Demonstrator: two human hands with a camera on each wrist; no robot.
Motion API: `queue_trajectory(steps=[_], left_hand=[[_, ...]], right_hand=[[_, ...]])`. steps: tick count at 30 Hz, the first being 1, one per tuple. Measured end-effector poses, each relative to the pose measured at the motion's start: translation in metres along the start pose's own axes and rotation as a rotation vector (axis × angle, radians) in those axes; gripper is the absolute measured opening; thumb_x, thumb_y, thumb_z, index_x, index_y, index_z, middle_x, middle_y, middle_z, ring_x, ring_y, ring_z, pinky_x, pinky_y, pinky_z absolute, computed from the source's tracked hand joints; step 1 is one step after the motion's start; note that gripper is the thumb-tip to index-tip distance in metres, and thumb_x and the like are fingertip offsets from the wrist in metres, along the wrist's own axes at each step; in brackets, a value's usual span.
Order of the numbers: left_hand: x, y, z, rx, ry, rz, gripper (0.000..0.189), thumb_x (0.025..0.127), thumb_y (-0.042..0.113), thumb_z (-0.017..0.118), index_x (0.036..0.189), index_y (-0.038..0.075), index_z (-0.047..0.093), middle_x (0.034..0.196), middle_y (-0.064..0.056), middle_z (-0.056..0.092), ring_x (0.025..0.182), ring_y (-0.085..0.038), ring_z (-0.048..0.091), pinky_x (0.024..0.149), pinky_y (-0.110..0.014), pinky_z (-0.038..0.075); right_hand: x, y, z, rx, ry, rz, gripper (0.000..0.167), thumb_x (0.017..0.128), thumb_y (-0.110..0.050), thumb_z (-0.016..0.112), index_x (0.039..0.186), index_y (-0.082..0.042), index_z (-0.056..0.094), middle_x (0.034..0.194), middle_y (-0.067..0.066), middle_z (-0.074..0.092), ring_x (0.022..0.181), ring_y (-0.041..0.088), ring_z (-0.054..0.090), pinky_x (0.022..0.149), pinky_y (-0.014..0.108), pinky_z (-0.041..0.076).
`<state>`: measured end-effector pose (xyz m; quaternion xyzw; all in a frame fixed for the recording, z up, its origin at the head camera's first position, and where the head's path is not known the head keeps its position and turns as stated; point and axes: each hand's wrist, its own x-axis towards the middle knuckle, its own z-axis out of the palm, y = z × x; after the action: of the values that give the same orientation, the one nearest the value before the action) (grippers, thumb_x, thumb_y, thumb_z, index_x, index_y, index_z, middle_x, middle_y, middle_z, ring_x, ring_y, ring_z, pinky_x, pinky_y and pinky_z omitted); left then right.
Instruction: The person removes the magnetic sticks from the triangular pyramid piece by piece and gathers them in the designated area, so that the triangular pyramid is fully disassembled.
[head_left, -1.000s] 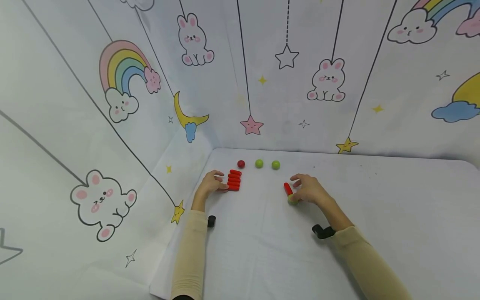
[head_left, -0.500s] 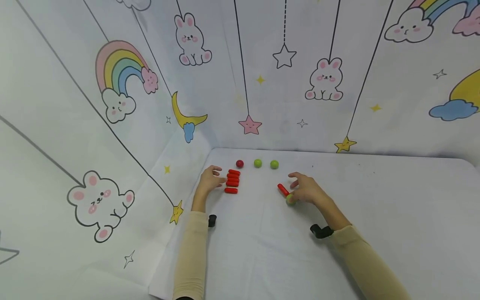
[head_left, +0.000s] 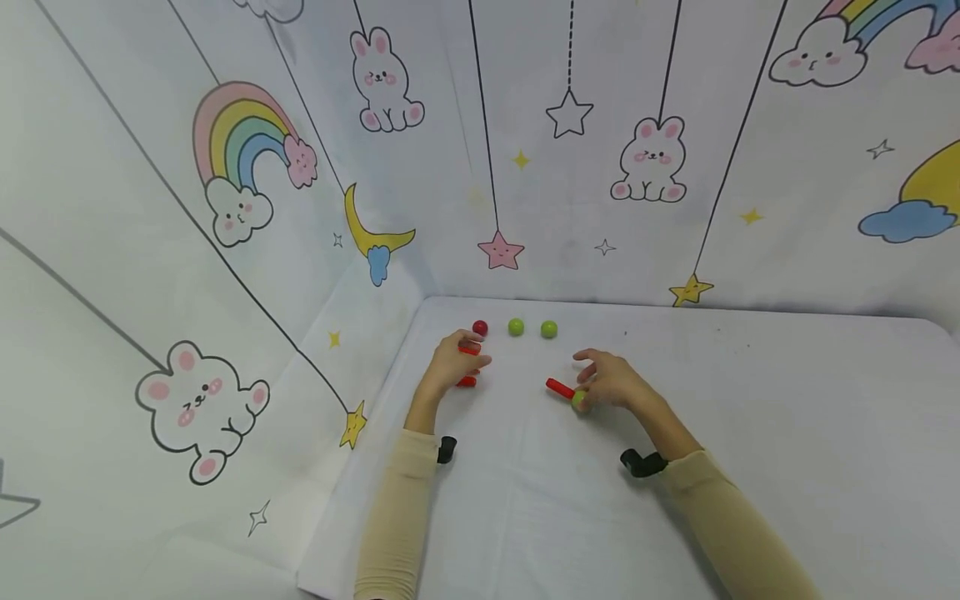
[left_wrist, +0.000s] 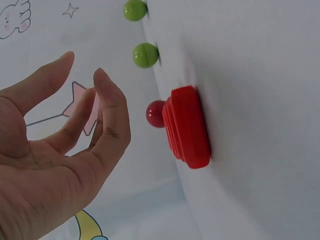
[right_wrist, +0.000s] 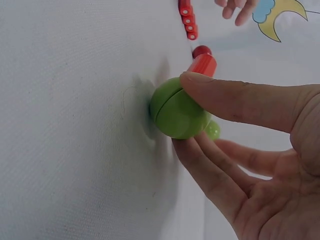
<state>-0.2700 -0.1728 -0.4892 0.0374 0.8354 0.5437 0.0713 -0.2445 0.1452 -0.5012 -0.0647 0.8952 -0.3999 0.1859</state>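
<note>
My right hand (head_left: 615,380) pinches a green ball (right_wrist: 177,112) between thumb and fingers, just above or on the white table. A red rod (head_left: 559,388) sticks out from the ball's far side, pointing left in the head view. Over a row of red rods (left_wrist: 190,127) hovers my left hand (head_left: 452,362), its fingers loosely bent with nothing between them. It hides most of the row in the head view; one rod end (head_left: 467,382) shows below the hand. In the left wrist view, thumb and fingertips stand apart from the rods.
Behind the rods sits a red ball (head_left: 480,327). Two more green balls, one in the middle (head_left: 516,327) and one to its right (head_left: 549,329), line up with it near the back wall. A patterned cloth wall (head_left: 600,208) rises behind and at the left.
The nearest red rod came apart from the row. My left hand then moved right, over the rods. At my right hand, the rod on the green ball swung from pointing away to pointing left.
</note>
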Motion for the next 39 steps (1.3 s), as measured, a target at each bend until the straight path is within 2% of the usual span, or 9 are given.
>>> queue_trajectory(steps=[4, 11, 22, 27, 32, 39], left_hand=[[0.003, 0.0, 0.015, -0.023, -0.058, -0.008, 0.053, 0.091, 0.008, 0.08, 0.137, -0.004, 0.058, 0.134, -0.031, 0.056, 0.099, -0.037, 0.071, 0.081, -0.037, 0.063], [0.004, 0.003, 0.034, -0.06, -0.142, -0.04, 0.056, 0.091, 0.008, 0.082, 0.139, -0.006, 0.056, 0.136, -0.032, 0.054, 0.103, -0.044, 0.071, 0.08, -0.038, 0.064], [0.003, 0.01, 0.067, -0.026, -0.199, -0.051, 0.055, 0.088, 0.012, 0.084, 0.136, 0.0, 0.06, 0.13, -0.021, 0.061, 0.091, -0.026, 0.072, 0.078, -0.036, 0.064], [0.003, 0.016, 0.079, -0.012, -0.245, -0.047, 0.053, 0.089, 0.009, 0.083, 0.136, 0.001, 0.06, 0.128, -0.018, 0.063, 0.091, -0.023, 0.072, 0.081, -0.038, 0.063], [0.004, 0.018, 0.089, -0.004, -0.274, -0.026, 0.052, 0.09, 0.005, 0.08, 0.137, 0.001, 0.06, 0.13, -0.02, 0.063, 0.091, -0.021, 0.072, 0.081, -0.035, 0.063], [0.004, 0.02, 0.097, 0.051, -0.263, 0.035, 0.048, 0.088, 0.001, 0.078, 0.134, 0.001, 0.063, 0.128, -0.022, 0.067, 0.09, -0.021, 0.071, 0.08, -0.031, 0.06]], right_hand=[[0.001, 0.001, 0.001, 0.004, -0.006, -0.006, 0.089, 0.074, -0.002, 0.091, 0.152, -0.007, 0.048, 0.118, 0.012, 0.069, 0.102, 0.026, 0.066, 0.084, 0.039, 0.059], [0.001, 0.001, 0.0, 0.007, -0.012, -0.017, 0.09, 0.073, -0.001, 0.091, 0.152, -0.006, 0.048, 0.116, 0.011, 0.069, 0.1, 0.025, 0.065, 0.084, 0.039, 0.059], [0.004, 0.003, 0.002, -0.004, -0.01, -0.024, 0.088, 0.071, -0.001, 0.092, 0.149, -0.007, 0.052, 0.114, 0.01, 0.07, 0.099, 0.024, 0.065, 0.085, 0.039, 0.059], [0.004, 0.003, 0.002, -0.015, -0.007, -0.016, 0.087, 0.071, -0.003, 0.093, 0.148, -0.006, 0.053, 0.113, 0.01, 0.07, 0.098, 0.024, 0.066, 0.084, 0.04, 0.06], [0.005, 0.005, 0.003, -0.03, -0.008, -0.021, 0.086, 0.07, -0.002, 0.093, 0.147, -0.005, 0.054, 0.111, 0.009, 0.071, 0.096, 0.022, 0.067, 0.083, 0.04, 0.06], [0.005, 0.005, 0.003, -0.051, 0.005, -0.043, 0.086, 0.068, -0.002, 0.094, 0.145, -0.004, 0.055, 0.109, 0.008, 0.071, 0.096, 0.021, 0.068, 0.082, 0.04, 0.059]])
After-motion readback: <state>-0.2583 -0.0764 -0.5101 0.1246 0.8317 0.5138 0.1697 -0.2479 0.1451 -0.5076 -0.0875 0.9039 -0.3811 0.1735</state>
